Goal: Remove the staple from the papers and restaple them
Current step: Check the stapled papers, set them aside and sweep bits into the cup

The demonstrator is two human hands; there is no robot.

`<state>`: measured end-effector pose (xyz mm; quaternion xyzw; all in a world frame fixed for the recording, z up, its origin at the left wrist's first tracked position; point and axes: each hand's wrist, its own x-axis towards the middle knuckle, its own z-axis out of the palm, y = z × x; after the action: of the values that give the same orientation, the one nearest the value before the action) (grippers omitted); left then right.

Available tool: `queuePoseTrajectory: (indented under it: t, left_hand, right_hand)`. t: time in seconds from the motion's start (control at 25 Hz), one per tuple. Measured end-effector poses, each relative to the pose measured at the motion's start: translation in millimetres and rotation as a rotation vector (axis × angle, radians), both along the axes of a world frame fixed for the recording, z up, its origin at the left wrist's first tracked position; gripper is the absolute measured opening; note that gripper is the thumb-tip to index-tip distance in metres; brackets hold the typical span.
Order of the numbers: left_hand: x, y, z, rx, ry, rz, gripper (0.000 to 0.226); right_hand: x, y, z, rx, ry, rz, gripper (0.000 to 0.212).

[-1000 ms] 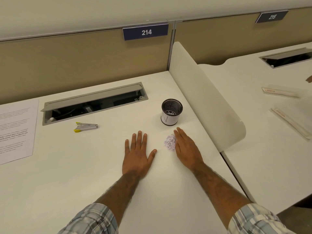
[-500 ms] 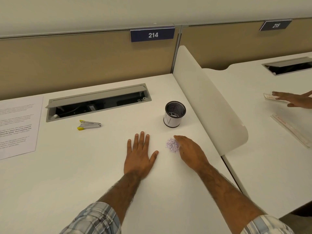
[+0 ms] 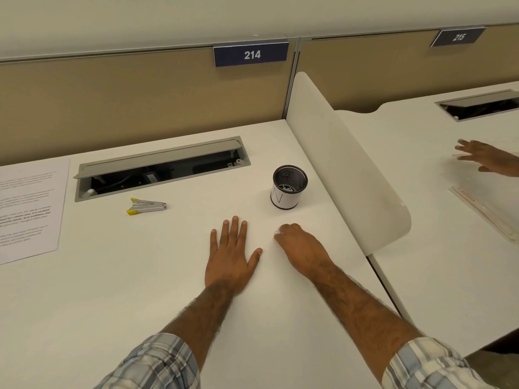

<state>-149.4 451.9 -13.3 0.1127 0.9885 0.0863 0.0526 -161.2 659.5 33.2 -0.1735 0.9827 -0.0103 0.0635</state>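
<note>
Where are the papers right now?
In the head view, the papers lie flat at the left edge of the desk, left of the stapler and the cable hatch.

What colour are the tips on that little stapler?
Yellow, on the silver stapler; the head view shows it.

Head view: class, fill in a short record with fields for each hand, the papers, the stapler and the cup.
Left hand: flat on the desk, fingers spread, holds nothing
Right hand: fingers curled over a pale scrap
Papers: at the desk's far left, untouched
Stapler: lying between papers and hands, untouched
Mesh cup: upright, just beyond the right hand
</note>
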Motion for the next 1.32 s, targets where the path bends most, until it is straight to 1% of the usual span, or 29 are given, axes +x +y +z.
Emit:
queuePoseTrajectory:
  t: [0.16,0.24,0.32,0.44,0.48,0.6,0.68,0.8,0.88,0.96,1.12,1.32]
  left_hand:
    - [0,0,0,-0.009,-0.007,-0.003,0.082]
    - [0,0,1,0.002,-0.002,-0.001,0.082]
    - [0,0,1,0.008,0.000,-0.001,0.082]
    - [0,0,1,0.007,-0.003,-0.001,0.081]
    - [0,0,1,0.008,0.000,-0.002,0.081]
    - [0,-1,1,0.008,-0.001,-0.005,0.081]
    - [1,-1,1,0.018,-0.003,-0.002,0.081]
    - [0,-1,3,0.012,-0.016,-0.004,0.081]
    - [0,-1,4,0.005,-0.021,-0.005,0.081]
    - [1,0,5,0.012,-0.023,-0.004,0.082]
    - [0,0,3,0.024,-0.019,-0.004,0.081]
    - [0,-1,3,0.018,-0.020,-0.010,0.080]
  right_hand:
    - [-3,-2,-5,-0.016,0.079,0.006,0.011]
    - [-3,1,-6,-0.053,0.070,-0.004,0.010]
    - [-4,5,-7,-0.131,0.063,-0.023,0.007]
    - [-6,8,0,-0.330,-0.014,-0.126,0.038]
    - [-7,9,4,-0.367,-0.033,-0.185,0.040]
    - [-10,10,15,-0.519,-0.039,-0.396,0.020]
    - [-11,13,28,-0.687,-0.070,-0.532,0.014]
    - [-15,20,52,-0.992,-0.162,-0.693,0.010]
    - [-18,21,68,-1.166,-0.251,-0.713,0.012]
    - [-23,23,83,-1.269,-0.321,-0.690,0.013]
    - [-45,32,104,-1.322,-0.370,-0.647,0.009]
    - [-90,38,123,-1.308,-0.279,-0.639,0.012]
